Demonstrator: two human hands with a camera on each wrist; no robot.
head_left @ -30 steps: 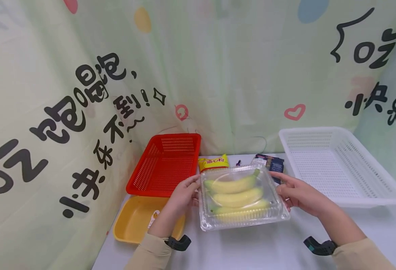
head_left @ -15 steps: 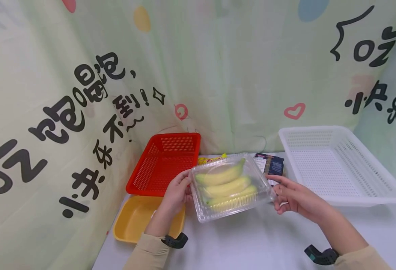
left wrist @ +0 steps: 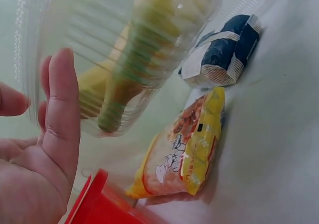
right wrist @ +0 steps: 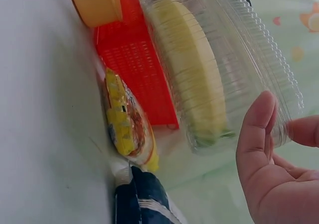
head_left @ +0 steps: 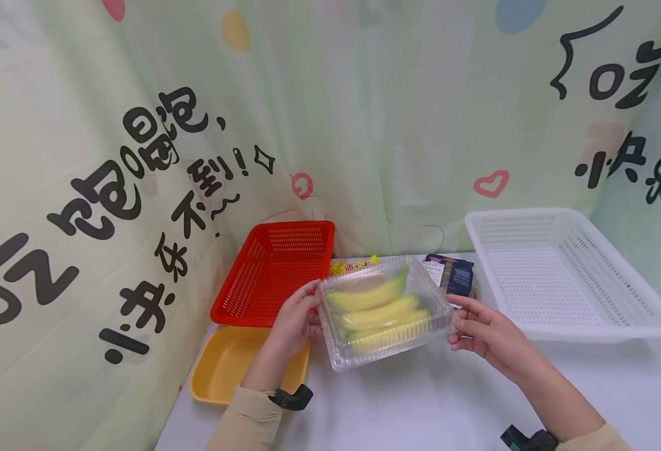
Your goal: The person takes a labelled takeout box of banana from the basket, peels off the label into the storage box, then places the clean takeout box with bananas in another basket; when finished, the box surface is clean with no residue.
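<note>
A clear plastic clamshell box (head_left: 386, 313) with several yellow bananas (head_left: 372, 310) inside is held up over the table, tilted so its right side sits higher. My left hand (head_left: 294, 321) grips its left rim, thumb on one side and fingers on the other. At the opposite end, my right hand (head_left: 490, 332) pinches the box's rim between thumb and fingers, which shows closely in the right wrist view. The lid is down over the bananas. Behind the box, a yellow food packet (left wrist: 182, 149) lies on the table, partly hidden in the head view.
To the left stand a red basket (head_left: 274, 263) and, in front of it, a yellow tub (head_left: 217, 369). A white basket (head_left: 544, 275) stands at the right. A dark blue packet (head_left: 457, 275) lies at the back, beyond the box. A printed curtain (head_left: 386, 125) hangs behind the table.
The box has moved left and slightly up, tilting with its right side higher, mostly in the first half second. My right hand has since closed in on its right rim.
</note>
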